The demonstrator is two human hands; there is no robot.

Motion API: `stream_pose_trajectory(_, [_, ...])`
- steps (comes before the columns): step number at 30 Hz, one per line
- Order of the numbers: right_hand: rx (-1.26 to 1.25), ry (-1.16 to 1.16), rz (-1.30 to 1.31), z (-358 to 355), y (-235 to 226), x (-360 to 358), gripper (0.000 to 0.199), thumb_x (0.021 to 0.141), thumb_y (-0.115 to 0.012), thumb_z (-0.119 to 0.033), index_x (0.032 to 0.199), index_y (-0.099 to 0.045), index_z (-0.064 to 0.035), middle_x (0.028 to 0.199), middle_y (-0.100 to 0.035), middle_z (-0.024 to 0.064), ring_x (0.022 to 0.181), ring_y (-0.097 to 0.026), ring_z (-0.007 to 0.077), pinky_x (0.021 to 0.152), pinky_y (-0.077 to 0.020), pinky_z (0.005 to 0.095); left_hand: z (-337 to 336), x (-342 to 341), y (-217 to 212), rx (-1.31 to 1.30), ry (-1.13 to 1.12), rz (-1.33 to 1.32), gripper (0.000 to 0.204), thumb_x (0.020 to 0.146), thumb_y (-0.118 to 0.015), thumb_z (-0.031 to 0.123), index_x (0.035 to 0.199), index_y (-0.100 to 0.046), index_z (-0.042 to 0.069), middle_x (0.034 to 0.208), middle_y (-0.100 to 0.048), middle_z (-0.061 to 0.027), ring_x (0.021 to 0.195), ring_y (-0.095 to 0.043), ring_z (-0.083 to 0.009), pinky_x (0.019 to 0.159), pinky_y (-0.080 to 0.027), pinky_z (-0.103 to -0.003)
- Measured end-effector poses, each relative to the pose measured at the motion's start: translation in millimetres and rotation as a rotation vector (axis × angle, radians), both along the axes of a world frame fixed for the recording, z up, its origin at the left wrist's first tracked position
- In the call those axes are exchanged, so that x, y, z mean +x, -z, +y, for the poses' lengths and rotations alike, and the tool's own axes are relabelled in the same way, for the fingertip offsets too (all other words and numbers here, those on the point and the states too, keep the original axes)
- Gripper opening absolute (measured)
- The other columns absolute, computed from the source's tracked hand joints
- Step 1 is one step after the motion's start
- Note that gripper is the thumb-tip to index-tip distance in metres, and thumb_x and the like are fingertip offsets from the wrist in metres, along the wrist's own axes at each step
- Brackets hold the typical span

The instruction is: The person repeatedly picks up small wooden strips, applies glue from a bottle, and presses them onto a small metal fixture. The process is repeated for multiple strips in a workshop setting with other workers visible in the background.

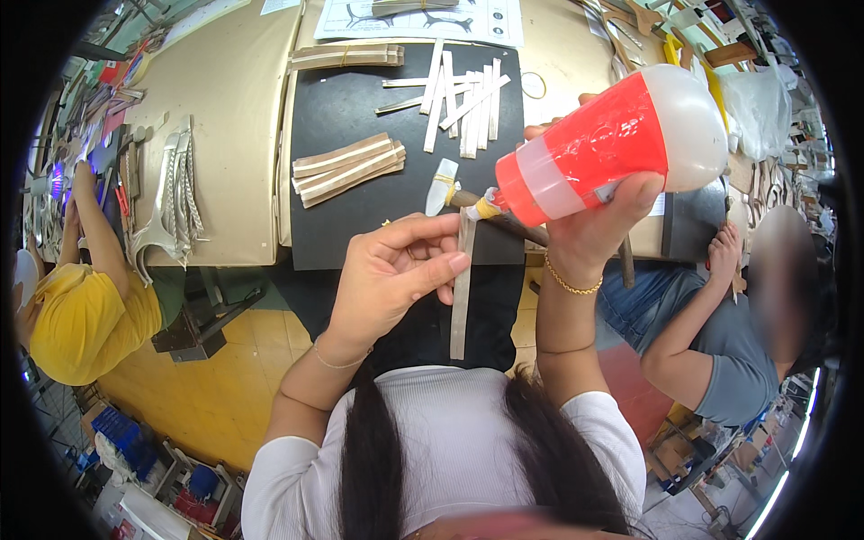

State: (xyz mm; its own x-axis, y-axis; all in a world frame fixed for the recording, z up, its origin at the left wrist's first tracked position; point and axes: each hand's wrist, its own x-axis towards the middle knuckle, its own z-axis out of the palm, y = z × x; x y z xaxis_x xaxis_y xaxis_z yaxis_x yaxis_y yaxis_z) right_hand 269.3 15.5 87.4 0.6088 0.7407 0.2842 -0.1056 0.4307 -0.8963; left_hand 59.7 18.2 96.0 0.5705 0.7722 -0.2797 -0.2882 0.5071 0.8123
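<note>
1. Tipping bottle (612, 148) nozzle-down onto top end of strip (462, 283); risk: over-squeeze floods glue onto fingers and black mat (360, 126).
2. Risk: strip held only at upper part, lower end hanging free over lap; could swing off nozzle line.
3. Right hand (589, 234): grip wrapped tight round bottle, wrist raised, forearm near vertical.
4. Left hand (396, 274): thumb and fingertips pinching strip, palm turned inward.
5. Strip sits between both hands, just off bench (225, 90) edge; loose strips (459, 99) further back.
</note>
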Motion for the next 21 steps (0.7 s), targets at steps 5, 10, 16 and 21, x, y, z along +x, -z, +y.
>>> stream_pose_trajectory(5, [-0.048,0.002,-0.113,-6.2,0.9,3.9,0.108,0.079,-0.068,-0.08,0.141,-0.045,0.0054,0.118,-0.068,0.0178,0.094,-0.075,0.0333,0.079,-0.0662,0.0458,-0.8,0.3,-1.8,0.039,-0.002,-0.018,0.035,0.088,-0.073,-0.009,0.122,-0.069,-0.008,0.096,-0.066,-0.0106,0.075,-0.066,-0.0129,0.06,-0.058,-0.024])
stream_pose_trajectory(10, [-0.087,-0.012,-0.149,-9.3,1.2,3.8,0.112,0.074,-0.072,-0.08,0.141,-0.046,0.0054,0.118,-0.068,0.0191,0.096,-0.075,0.0346,0.08,-0.066,0.0455,-0.8,0.4,-4.2,0.073,0.019,0.06,0.035,0.089,-0.073,-0.008,0.123,-0.069,-0.009,0.096,-0.064,-0.0086,0.078,-0.064,-0.0124,0.062,-0.057,-0.024])
stream_pose_trajectory(16, [-0.125,-0.075,-0.138,-11.0,2.0,0.7,0.111,0.074,-0.073,-0.079,0.14,-0.047,0.0063,0.119,-0.068,0.0195,0.096,-0.075,0.0369,0.083,-0.0654,0.0475,0.6,1.0,-3.9,0.097,0.021,0.082,0.033,0.089,-0.073,-0.007,0.122,-0.07,-0.008,0.094,-0.063,-0.0074,0.077,-0.063,-0.012,0.062,-0.056,-0.024])
stream_pose_trajectory(21, [-0.118,-0.008,-0.217,-9.8,-0.1,0.5,0.108,0.078,-0.072,-0.077,0.14,-0.047,0.0074,0.121,-0.068,0.0206,0.097,-0.075,0.0393,0.084,-0.0651,0.049,2.5,1.1,-3.2,0.058,0.042,0.06,0.034,0.09,-0.073,-0.006,0.124,-0.069,-0.007,0.094,-0.063,-0.0069,0.078,-0.062,-0.0122,0.063,-0.056,-0.025])
